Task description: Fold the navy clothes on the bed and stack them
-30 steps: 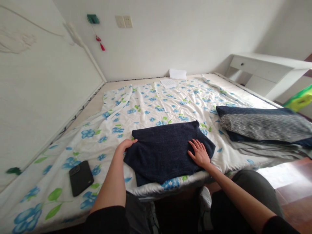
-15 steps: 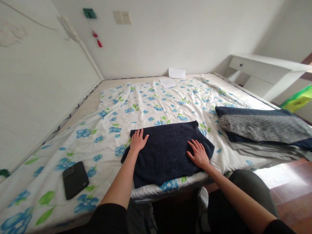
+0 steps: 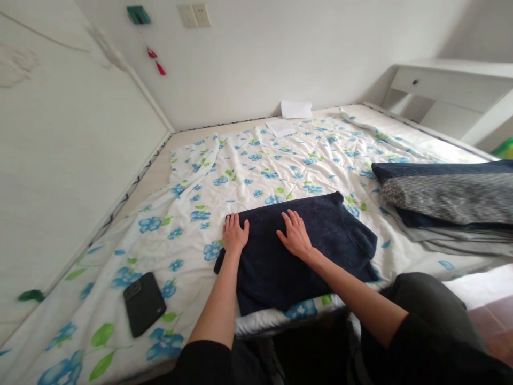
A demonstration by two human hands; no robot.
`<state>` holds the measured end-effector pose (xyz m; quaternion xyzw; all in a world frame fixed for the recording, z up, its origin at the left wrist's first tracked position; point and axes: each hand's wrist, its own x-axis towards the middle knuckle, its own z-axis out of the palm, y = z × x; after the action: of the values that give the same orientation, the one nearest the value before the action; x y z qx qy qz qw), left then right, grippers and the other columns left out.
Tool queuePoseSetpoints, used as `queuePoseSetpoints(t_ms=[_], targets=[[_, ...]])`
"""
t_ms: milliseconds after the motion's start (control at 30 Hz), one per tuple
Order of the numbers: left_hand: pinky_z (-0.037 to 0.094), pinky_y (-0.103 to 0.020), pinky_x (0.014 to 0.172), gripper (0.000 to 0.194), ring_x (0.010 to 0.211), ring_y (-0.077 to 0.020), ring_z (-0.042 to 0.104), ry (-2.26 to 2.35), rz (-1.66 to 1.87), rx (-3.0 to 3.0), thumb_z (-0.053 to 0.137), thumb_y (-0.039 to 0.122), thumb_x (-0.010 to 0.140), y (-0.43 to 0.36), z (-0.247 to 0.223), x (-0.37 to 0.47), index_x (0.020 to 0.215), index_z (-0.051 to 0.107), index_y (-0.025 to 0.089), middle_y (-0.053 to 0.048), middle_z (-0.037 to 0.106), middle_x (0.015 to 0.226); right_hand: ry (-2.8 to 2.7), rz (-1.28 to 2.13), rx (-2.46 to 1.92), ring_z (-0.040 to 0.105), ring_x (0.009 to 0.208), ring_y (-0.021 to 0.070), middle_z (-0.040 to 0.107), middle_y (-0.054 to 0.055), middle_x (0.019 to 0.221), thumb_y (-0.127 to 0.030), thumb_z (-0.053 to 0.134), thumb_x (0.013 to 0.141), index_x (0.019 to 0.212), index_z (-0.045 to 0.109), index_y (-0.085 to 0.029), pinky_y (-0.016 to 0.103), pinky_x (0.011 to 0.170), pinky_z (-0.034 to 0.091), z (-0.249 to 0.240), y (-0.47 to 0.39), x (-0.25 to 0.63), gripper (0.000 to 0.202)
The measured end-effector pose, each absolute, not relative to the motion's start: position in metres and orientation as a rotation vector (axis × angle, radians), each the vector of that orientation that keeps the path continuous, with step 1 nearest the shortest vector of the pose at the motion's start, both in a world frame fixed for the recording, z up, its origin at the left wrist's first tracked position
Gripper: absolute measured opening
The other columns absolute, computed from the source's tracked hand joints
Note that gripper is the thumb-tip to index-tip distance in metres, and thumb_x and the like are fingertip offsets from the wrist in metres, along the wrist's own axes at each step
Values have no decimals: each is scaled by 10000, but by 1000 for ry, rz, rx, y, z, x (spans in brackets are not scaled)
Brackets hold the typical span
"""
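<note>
A folded dark navy sweater (image 3: 320, 240) lies flat near the front edge of a bed covered by a white quilt with blue flowers (image 3: 256, 176). My left hand (image 3: 235, 234) rests palm down on the sweater's far left corner, fingers together. My right hand (image 3: 295, 235) lies flat on the sweater's middle, fingers spread, a short way right of the left hand. Neither hand grips the fabric.
A black phone (image 3: 143, 302) lies on the quilt to the left. A stack of folded dark and grey clothes (image 3: 449, 200) sits at the right. Papers (image 3: 282, 127) lie at the far edge by the wall. A white headboard (image 3: 60, 160) stands left, a white desk (image 3: 452, 91) right.
My left hand moved from the sweater's left edge onto its top corner. My right hand slid left from the sweater's right side to its middle. The view shifted slightly.
</note>
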<state>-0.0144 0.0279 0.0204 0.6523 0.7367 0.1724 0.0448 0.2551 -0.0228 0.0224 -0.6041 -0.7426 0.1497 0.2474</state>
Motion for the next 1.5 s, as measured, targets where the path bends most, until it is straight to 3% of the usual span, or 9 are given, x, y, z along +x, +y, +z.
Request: queuePoseSetpoints(t_ms=[133,367,500,767,933,1133,1233,1367,1500], targets=[[285,-567,1396,705,1714,-367,320,2238,523,2009,410,484,1130,28,14,-20,1733,475,126,-178,436,1805,-2248,428,-1508,260,1722,355,270,97,1882,-518,497,1141,1795,339,-237,597,1380,245,39,13,167,729],[309,-587,1375,612,1713,-365,307,2193,506,2055,420,470,1140,25,11,-22,1718,528,300,-68,457,1808,-2362,455,-1382,417,1655,271,501,73,1774,-537,512,1169,1707,516,-250,507,1389,216,26,41,143,609],[290,-607,1379,616,1698,-375,330,2223,543,2016,426,485,1134,27,16,-17,1691,566,261,-100,496,1781,-2423,410,-1363,396,1669,242,473,74,1792,-570,526,1162,1734,468,-219,447,1388,250,23,46,190,673],[292,-585,1386,609,1689,-372,350,2227,575,1994,447,462,1121,26,27,-13,1671,590,241,-107,514,1768,-2412,364,-1542,382,1686,297,430,58,1815,-602,502,1147,1754,470,-273,494,1407,258,15,59,366,691],[306,-579,1382,600,1681,-372,364,2230,569,2013,448,451,1122,27,27,-12,1654,606,221,-120,527,1756,-2250,366,-1783,449,1639,337,554,130,1726,-521,497,1161,1675,571,-168,549,1392,265,1,65,475,628],[343,-599,1352,596,1643,-395,409,2218,501,2004,476,456,1109,46,26,-19,1618,638,192,-155,566,1718,-2073,487,-1796,632,1466,316,748,98,1501,-397,468,1148,1420,772,-235,496,1305,432,-7,92,509,439],[379,-565,1328,513,1550,-383,519,2175,499,2031,487,413,1102,60,28,-31,1480,740,175,-181,660,1609,-1844,407,-1886,673,1387,342,747,144,1462,-376,596,1066,1425,759,-211,497,1268,469,-11,107,514,428],[398,-529,1305,380,1410,-356,640,2239,629,1953,569,341,1044,75,26,-58,1286,807,171,-196,762,1407,-1533,443,-2041,672,1365,380,720,181,1473,-452,829,912,1552,656,-183,509,1226,502,-17,116,531,716],[550,-438,1138,493,1145,-302,750,2186,848,1629,774,420,910,87,22,-79,1343,769,185,-127,825,1181,-1481,736,-2014,755,1148,328,822,130,1205,-483,924,842,1305,782,-188,450,1089,586,-17,124,541,566]])
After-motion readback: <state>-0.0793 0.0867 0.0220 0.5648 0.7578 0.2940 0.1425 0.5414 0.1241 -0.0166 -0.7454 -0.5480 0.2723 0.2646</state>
